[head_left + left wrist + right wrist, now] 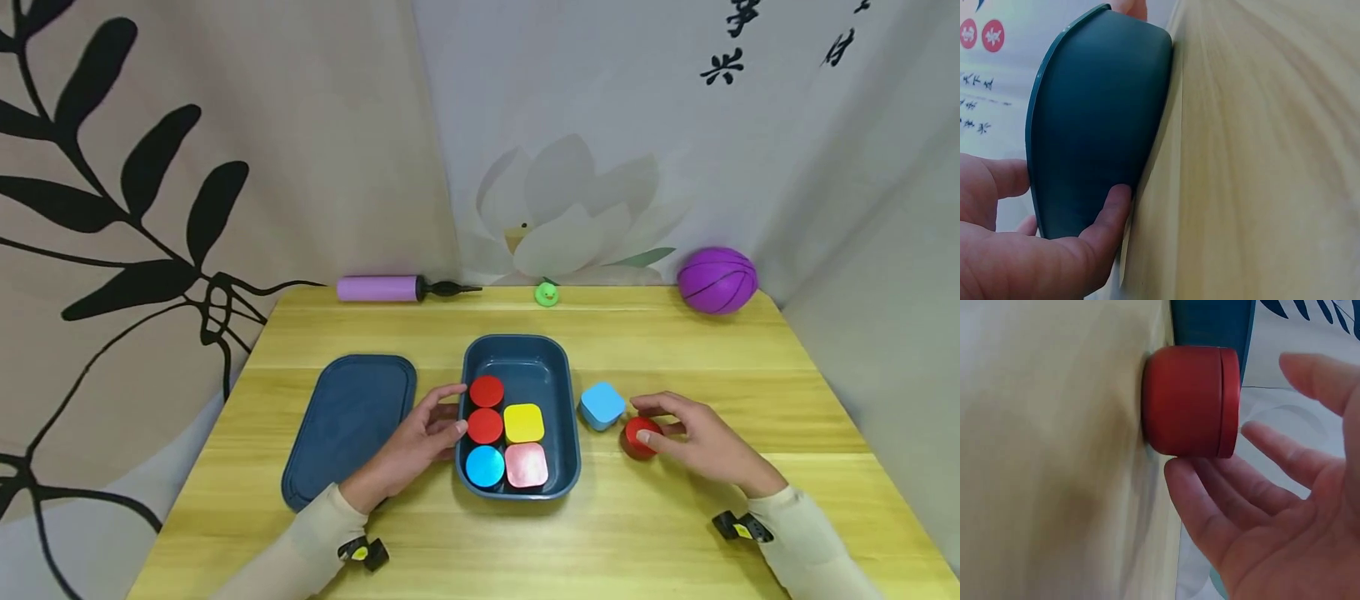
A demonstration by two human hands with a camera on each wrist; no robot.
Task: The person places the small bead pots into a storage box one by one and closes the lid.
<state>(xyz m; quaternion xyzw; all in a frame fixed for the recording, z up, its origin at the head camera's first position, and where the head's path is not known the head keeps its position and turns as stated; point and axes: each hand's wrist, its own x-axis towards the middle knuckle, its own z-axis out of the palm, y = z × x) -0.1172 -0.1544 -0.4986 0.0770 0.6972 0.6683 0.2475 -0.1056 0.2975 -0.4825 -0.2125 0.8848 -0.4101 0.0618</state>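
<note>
A dark blue rectangular box (555,367) holds two red round tins (486,408), a blue round tin (484,467), a yellow square tin (523,423) and a pink square tin (527,465). My left hand (420,440) touches the box's left side, thumb and fingers spread along its outer wall (1094,125). To the right of the box, a loose red round tin (1188,403) stands on the table. My right hand (693,442) is around that tin with fingers loosely bent, the thumb apart from it in the right wrist view. Beside it is a light blue square tin (602,405).
A flat dark blue lid (348,425) lies left of the box, partly behind the left forearm. Along the table's back edge are a purple hand pump (382,288), a small green toy duck (547,294) and a purple ball (717,281). Printed curtains hang behind the wooden table (637,533).
</note>
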